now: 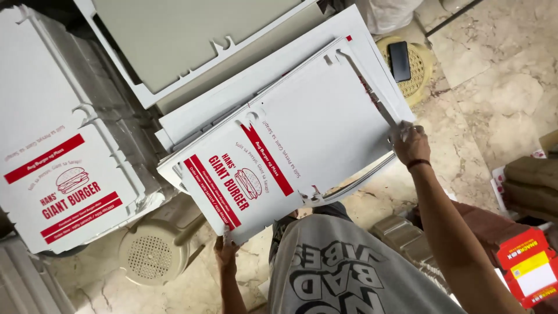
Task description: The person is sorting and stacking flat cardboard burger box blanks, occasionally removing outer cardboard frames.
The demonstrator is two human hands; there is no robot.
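While both hands are pinching the flat white box sheet (290,145) above the stack (244,93), left hand (225,251) at its near corner, right hand (410,145) at its far edge, it could bend or slip, since the grips are small.

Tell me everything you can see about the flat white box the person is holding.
The flat box blank is an unfolded sheet of white cardboard with red stripes, red print and a burger drawing, and notched tabs along its edges. It tilts over similar sheets. The left hand grips its near corner; the right hand holds its far edge.
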